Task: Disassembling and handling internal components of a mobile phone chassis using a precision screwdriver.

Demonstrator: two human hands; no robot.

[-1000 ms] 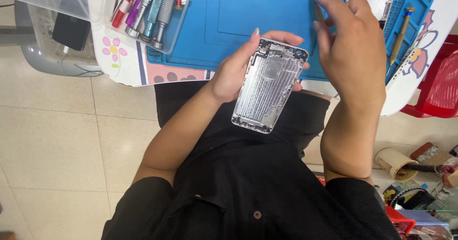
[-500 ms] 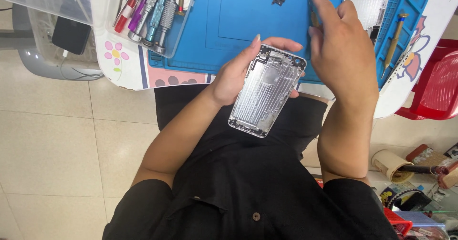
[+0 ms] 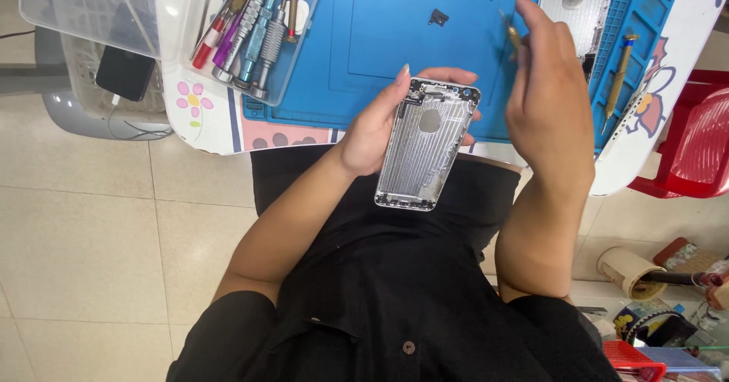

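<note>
An empty silver phone housing [image 3: 425,145] is held inside-up over the lap, just off the near edge of the blue work mat [image 3: 380,40]. It's cupped from the side by the left hand [image 3: 380,124], thumb along one edge, fingers curled behind the top end. A thin tool [image 3: 512,33] is pinched in the fingertips of the right hand [image 3: 550,101], raised above the mat beside the housing.

Honestly the risky bit is that the shell is gripped only at its upper part, with nothing underneath but lap and floor tiles. One push from the tool and it could be levered out of the hand. Any loose screw could also be lost off the mat edge, and the thin frame could be scratched or bent if the tip slips.
</note>
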